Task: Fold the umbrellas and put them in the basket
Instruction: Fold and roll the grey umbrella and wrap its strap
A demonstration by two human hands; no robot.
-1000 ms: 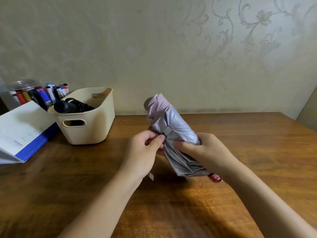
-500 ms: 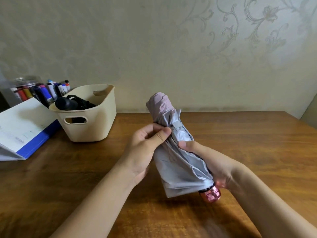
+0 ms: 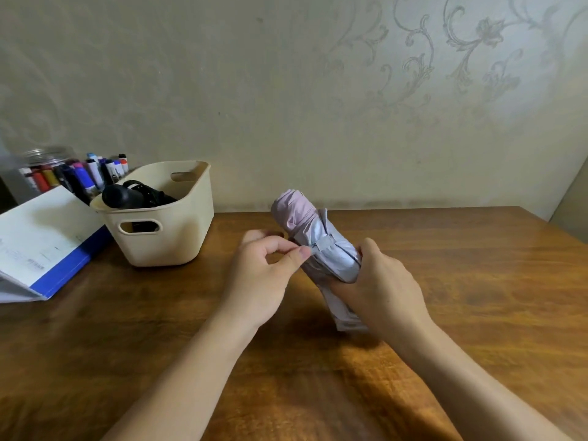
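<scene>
The left hand (image 3: 264,275) is pinched on the closure strap (image 3: 323,243), shifted there off the canopy. The right hand (image 3: 385,288) is clamped round the lilac folding umbrella (image 3: 299,211), held right of the basket (image 3: 178,246). Fastening is judged nearly done.

1. The pale lilac umbrella (image 3: 331,259) is collapsed and bundled into a loose roll, with silvery folds below a pinker tip. It tilts with its tip up and toward the wall. The right hand (image 3: 381,288) grips its lower half.
2. Its strap (image 3: 323,241) crosses the middle of the roll. The left hand (image 3: 264,275) pinches the strap's free end.
3. The cream basket (image 3: 178,237), with cut-out handles, stands upright on the worktop (image 3: 445,281) to the left.
4. A folded black umbrella (image 3: 127,196) lies inside the basket, one rounded end rising above the rim.
</scene>
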